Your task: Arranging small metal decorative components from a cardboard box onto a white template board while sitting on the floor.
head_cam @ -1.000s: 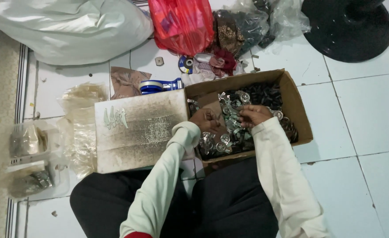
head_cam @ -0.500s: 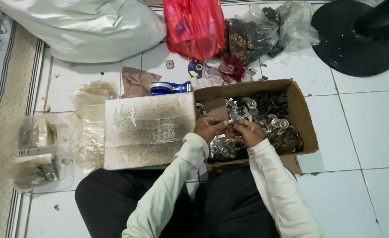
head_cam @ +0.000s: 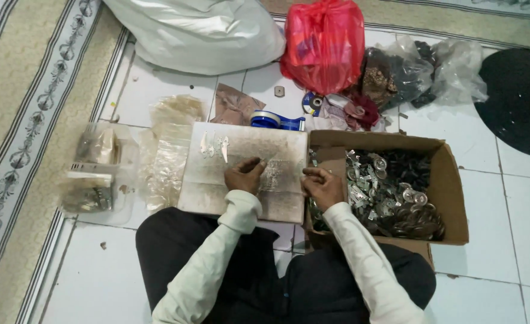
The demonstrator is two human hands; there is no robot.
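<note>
I sit on a tiled floor with a flat, worn cardboard sheet (head_cam: 241, 165) in front of my knees. My left hand (head_cam: 244, 174) rests on the sheet with fingers curled, pinching a small metal piece against it. Several small silvery pieces (head_cam: 214, 145) lie on the sheet's far left. My right hand (head_cam: 322, 187) hovers at the sheet's right edge, fingers closed around small metal parts, beside an open cardboard box (head_cam: 451, 180) filled with metal parts (head_cam: 385, 192).
A blue tape dispenser (head_cam: 277, 120) lies behind the sheet. A red plastic bag (head_cam: 325, 45), a large white sack (head_cam: 199, 33) and clear bags of parts (head_cam: 421, 66) stand further back. Clear plastic packets (head_cam: 100, 171) lie left, by a patterned rug (head_cam: 19, 120). A black round base (head_cam: 520, 99) sits right.
Both hands have come out of the box and moved left to the cardboard sheet. The camera view has shifted so that the box sits further right.
</note>
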